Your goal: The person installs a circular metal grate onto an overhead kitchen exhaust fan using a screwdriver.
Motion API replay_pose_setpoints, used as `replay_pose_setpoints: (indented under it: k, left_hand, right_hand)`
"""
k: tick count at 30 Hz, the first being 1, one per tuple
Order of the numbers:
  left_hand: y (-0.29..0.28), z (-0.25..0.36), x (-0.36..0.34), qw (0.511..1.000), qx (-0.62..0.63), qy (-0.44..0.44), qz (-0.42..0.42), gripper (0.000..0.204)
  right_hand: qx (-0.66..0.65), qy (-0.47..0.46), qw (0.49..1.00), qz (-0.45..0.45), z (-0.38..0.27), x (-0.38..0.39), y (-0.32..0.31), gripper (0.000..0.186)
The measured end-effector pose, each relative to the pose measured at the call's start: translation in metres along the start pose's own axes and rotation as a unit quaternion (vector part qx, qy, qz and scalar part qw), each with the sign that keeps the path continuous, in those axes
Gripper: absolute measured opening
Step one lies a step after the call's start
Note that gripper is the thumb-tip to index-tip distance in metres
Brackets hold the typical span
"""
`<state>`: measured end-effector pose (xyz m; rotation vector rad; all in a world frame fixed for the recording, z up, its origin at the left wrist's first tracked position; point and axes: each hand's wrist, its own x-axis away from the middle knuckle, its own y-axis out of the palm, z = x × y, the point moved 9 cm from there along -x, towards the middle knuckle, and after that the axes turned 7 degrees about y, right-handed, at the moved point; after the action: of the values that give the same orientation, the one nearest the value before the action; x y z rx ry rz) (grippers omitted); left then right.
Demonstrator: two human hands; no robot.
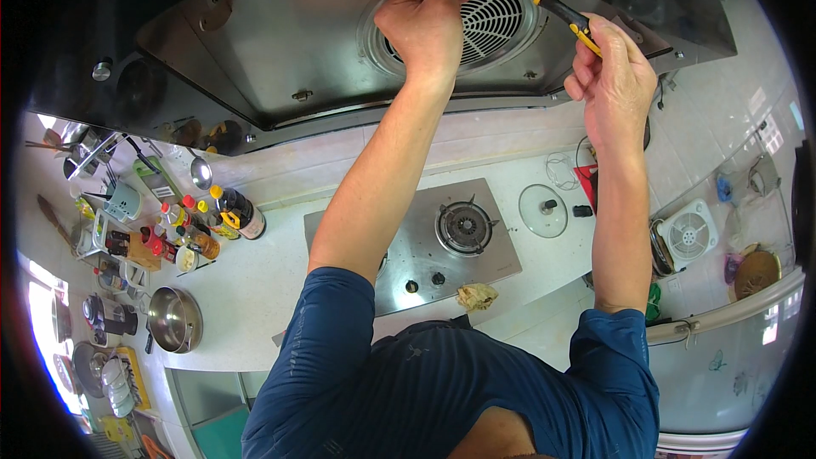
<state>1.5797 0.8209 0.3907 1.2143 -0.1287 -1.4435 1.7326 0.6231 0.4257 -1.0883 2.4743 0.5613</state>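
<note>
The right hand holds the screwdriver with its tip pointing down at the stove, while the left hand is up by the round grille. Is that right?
Not quite: in the head view, the screwdriver in the right hand points toward the left hand, not down at the stove. The left hand is by the round grille.

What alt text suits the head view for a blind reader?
A person's right hand holds a yellow-and-black screwdriver up to a range hood, its shaft reaching toward the raised left hand. Below are a gas stove and white counter.
</note>
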Motion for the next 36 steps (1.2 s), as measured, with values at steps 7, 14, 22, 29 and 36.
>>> replay_pose_setpoints:
  k: [7, 14, 22, 29, 36]
  left_hand:
    - [0.003, -0.004, 0.001, 0.999, 0.025, -0.027, 0.0, 0.023]
    - [0.002, -0.002, 0.0, 1.0, 0.023, -0.008, -0.008, 0.023]
    - [0.003, -0.01, 0.0, 0.998, 0.064, -0.024, -0.006, 0.023]
    - [0.001, -0.001, 0.001, 1.0, 0.002, -0.019, 0.004, 0.023]
    - [-0.001, 0.004, 0.001, 1.0, 0.025, -0.001, 0.0, 0.023]
  right_hand:
    - [0.001, -0.007, 1.0, -0.002, 0.002, 0.0, -0.002, 0.027]
    - [-0.009, -0.015, 1.0, 0.001, 0.004, -0.001, -0.001, 0.029]
    - [0.111, -0.119, 0.987, 0.011, -0.017, 0.014, 0.005, 0.024]
    - [0.311, -0.365, 0.878, -0.004, -0.053, 0.045, 0.034, 0.021]
    - [0.397, -0.462, 0.793, -0.021, -0.06, 0.068, 0.059, 0.025]
